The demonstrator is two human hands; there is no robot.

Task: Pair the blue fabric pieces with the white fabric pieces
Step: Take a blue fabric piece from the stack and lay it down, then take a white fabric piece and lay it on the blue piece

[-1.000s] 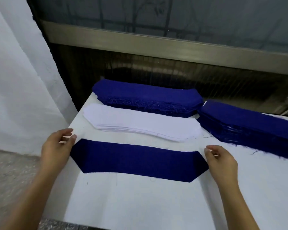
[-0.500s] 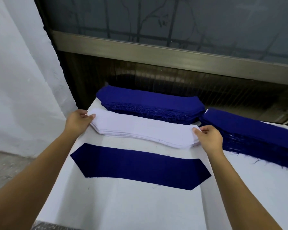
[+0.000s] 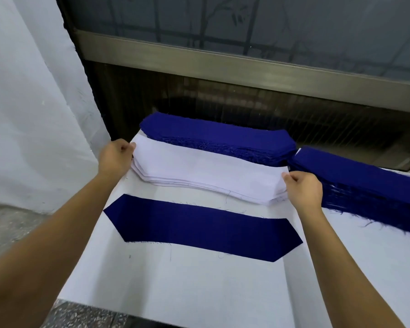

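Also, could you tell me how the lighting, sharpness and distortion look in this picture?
Head view: soft, even light, no glare on the table; the wide lens bows the window rail and stretches the forearms; the left hand and right hand pinching the white stack look sharp.

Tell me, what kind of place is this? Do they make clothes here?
Probably a sewing or garment workshop. Thick stacks of blue fabric pieces and a pile of white pieces, cut to shape, sit on a white worktable. The left hand and right hand pinch the pile's ends.
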